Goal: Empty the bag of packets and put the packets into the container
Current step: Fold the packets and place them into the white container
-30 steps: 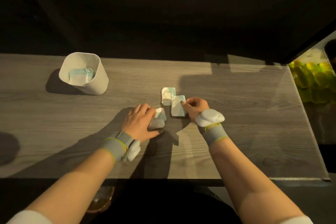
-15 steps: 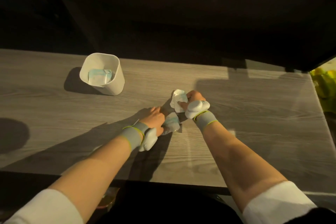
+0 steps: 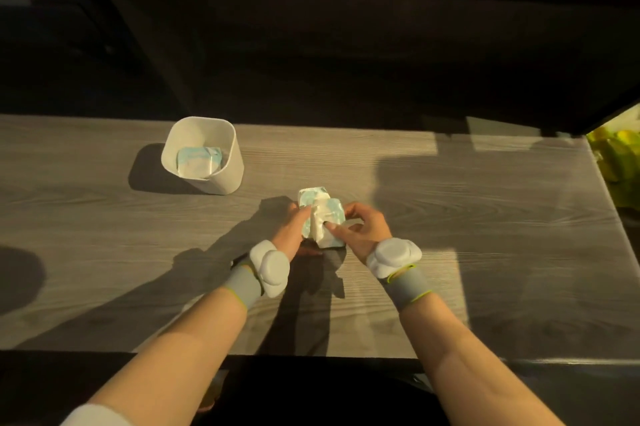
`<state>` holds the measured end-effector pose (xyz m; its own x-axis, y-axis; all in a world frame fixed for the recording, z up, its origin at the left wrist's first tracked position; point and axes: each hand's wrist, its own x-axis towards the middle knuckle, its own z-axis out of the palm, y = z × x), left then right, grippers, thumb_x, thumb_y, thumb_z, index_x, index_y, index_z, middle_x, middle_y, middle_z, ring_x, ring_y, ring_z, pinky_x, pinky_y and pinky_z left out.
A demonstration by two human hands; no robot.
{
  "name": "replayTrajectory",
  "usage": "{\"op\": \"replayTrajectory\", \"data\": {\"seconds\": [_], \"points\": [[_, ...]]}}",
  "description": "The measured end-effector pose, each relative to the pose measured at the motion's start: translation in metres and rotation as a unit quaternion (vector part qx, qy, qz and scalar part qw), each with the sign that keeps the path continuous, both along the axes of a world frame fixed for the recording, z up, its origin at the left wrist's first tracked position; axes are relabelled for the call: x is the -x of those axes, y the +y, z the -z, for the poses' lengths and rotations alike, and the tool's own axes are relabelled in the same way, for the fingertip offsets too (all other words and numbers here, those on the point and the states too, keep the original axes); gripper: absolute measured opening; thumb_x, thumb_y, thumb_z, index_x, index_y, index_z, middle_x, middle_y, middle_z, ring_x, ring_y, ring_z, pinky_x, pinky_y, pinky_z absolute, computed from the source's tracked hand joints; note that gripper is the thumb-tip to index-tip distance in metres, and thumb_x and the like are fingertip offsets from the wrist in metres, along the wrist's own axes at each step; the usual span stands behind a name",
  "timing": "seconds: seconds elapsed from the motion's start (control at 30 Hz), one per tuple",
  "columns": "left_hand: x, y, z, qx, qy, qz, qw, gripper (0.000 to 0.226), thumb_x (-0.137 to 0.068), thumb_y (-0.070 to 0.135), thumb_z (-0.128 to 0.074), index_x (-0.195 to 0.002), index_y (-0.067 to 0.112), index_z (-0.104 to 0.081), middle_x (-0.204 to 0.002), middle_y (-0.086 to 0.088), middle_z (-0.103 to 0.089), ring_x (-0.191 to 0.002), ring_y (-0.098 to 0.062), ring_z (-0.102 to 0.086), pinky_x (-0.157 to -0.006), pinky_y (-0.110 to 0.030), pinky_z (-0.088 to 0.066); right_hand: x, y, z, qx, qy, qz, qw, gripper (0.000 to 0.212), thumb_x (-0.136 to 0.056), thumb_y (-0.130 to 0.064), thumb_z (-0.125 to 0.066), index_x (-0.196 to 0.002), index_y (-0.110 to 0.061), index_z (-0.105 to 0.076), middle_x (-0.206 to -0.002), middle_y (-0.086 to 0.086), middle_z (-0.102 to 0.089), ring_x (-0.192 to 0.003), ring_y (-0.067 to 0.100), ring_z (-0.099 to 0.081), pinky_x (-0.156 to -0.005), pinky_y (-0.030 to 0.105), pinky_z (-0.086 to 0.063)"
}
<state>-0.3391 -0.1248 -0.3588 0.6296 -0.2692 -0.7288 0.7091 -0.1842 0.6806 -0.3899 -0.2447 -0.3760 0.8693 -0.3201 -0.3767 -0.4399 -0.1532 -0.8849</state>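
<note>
Head view showed both hands meeting over the middle of the grey wood-grain table (image 3: 485,225), closed together on a small bunch of white-and-pale-blue packets (image 3: 323,214). The left hand (image 3: 294,228) cupped the bunch from its left side, fingers curled behind it; the right hand (image 3: 360,230) pinched the front packet, thumb pressed flat on its near face. The packets stood roughly on edge between the palms, overlapping, their count hard to tell, and whether they touched the table was hidden.

The white container (image 3: 228,169) stood on the table to the far left of the hands, well apart from them, its open mouth tilted toward the camera. A packet in the container (image 3: 198,161) lay flat on its floor, with room left above it.

The move to come turned on that bearing: the container lay up and to the left, on the left hand's side, so the left hand was the nearer one and likely best placed to carry the bunch across. No bag was in sight.
</note>
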Motion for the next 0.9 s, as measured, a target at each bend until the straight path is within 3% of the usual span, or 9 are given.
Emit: {"op": "replayTrajectory", "data": {"seconds": [0.07,0.1,0.17,0.27,0.4,0.5,0.7,0.8,0.9], "points": [[0.006,0.001,0.0,-0.033,-0.043,0.065,0.996,0.047,-0.096,0.033,-0.04,-0.14,0.02,-0.029,-0.141,-0.008,-0.042,-0.126,-0.023,-0.045,-0.082,-0.021,-0.046,0.0,0.002,-0.002,0.019,-0.011,-0.004,1.0,0.029,-0.075,-0.014,-0.075,-0.096,-0.013,-0.055,-0.083,-0.005,-0.056,-0.071,0.009,-0.054,-0.062,0.02,-0.046],[0.008,0.001,0.001,-0.04,-0.07,0.1,0.992,0.053,-0.096,0.031,-0.04,-0.145,0.017,-0.022,-0.14,-0.006,-0.042,-0.127,-0.02,-0.043,-0.083,-0.015,-0.042,0.0,0.003,-0.005,0.018,-0.011,-0.007,1.0,0.036,-0.075,-0.014,-0.075,-0.106,-0.012,-0.055,-0.087,-0.003,-0.057,-0.075,0.011,-0.056,-0.061,0.017,-0.048],[0.012,0.0,0.001,-0.019,-0.104,0.116,0.988,0.044,-0.099,0.026,-0.034,-0.14,0.018,-0.024,-0.128,-0.003,-0.044,-0.12,-0.015,-0.043,-0.081,-0.013,-0.04,-0.001,0.001,-0.01,0.002,-0.014,-0.024,1.0,0.039,-0.078,-0.012,-0.072,-0.114,-0.008,-0.058,-0.089,-0.003,-0.059,-0.076,0.01,-0.059,-0.055,0.011,-0.048],[0.013,-0.004,-0.003,-0.004,-0.152,0.104,0.983,0.04,-0.1,0.029,-0.027,-0.138,0.017,-0.029,-0.125,0.002,-0.041,-0.12,-0.01,-0.037,-0.099,-0.021,-0.028,0.0,0.001,-0.014,-0.023,-0.044,-0.035,0.998,0.024,-0.081,-0.007,-0.069,-0.105,-0.006,-0.067,-0.079,-0.004,-0.064,-0.059,-0.003,-0.06,-0.055,0.009,-0.047],[0.006,-0.007,0.007,-0.004,-0.199,0.018,0.98,0.035,-0.101,0.026,-0.018,-0.121,0.01,-0.042,-0.101,0.006,-0.051,-0.094,-0.005,-0.049,-0.087,-0.017,-0.035,-0.001,0.002,-0.005,0.09,-0.04,0.0,0.995,0.021,-0.078,-0.007,-0.071,-0.098,-0.006,-0.07,-0.08,0.004,-0.061,-0.067,0.015,-0.055,-0.068,0.027,-0.047],[0.002,-0.012,0.018,0.022,-0.211,-0.021,0.977,0.047,-0.101,0.024,-0.016,-0.117,-0.001,-0.053,-0.11,-0.008,-0.058,-0.098,-0.01,-0.055,-0.088,-0.015,-0.043,0.001,0.006,0.004,0.147,-0.025,-0.02,0.989,0.024,-0.076,-0.01,-0.072,-0.1,-0.006,-0.068,-0.087,0.002,-0.056,-0.073,0.019,-0.057,-0.071,0.025,-0.046],[0.02,-0.022,0.035,0.03,-0.244,-0.017,0.969,0.028,-0.098,0.005,-0.032,-0.098,-0.005,-0.058,-0.11,-0.009,-0.061,-0.084,0.02,-0.057,-0.082,-0.002,-0.04,0.014,0.001,0.02,0.176,-0.039,-0.067,0.981,0.033,-0.078,-0.006,-0.068,-0.111,-0.011,-0.066,-0.092,0.0,-0.055,-0.069,0.014,-0.053,-0.059,0.002,-0.041],[0.024,-0.024,0.04,0.017,-0.248,-0.023,0.968,0.027,-0.098,0.008,-0.032,-0.093,-0.001,-0.057,-0.117,-0.014,-0.062,-0.096,0.003,-0.058,-0.081,0.003,-0.038,0.018,-0.001,0.023,0.189,-0.026,-0.091,0.977,0.03,-0.082,-0.006,-0.065,-0.112,-0.006,-0.065,-0.102,0.006,-0.059,-0.077,0.011,-0.054,-0.064,0.001,-0.039],[0.023,-0.027,0.037,0.028,-0.231,-0.03,0.972,0.029,-0.099,0.008,-0.031,-0.081,0.004,-0.054,-0.112,-0.013,-0.062,-0.096,-0.008,-0.058,-0.078,0.002,-0.04,0.016,0.003,0.022,0.194,-0.022,-0.109,0.975,0.033,-0.085,-0.004,-0.06,-0.117,-0.005,-0.062,-0.116,0.013,-0.059,-0.1,0.024,-0.058,-0.075,0.01,-0.038]]}}
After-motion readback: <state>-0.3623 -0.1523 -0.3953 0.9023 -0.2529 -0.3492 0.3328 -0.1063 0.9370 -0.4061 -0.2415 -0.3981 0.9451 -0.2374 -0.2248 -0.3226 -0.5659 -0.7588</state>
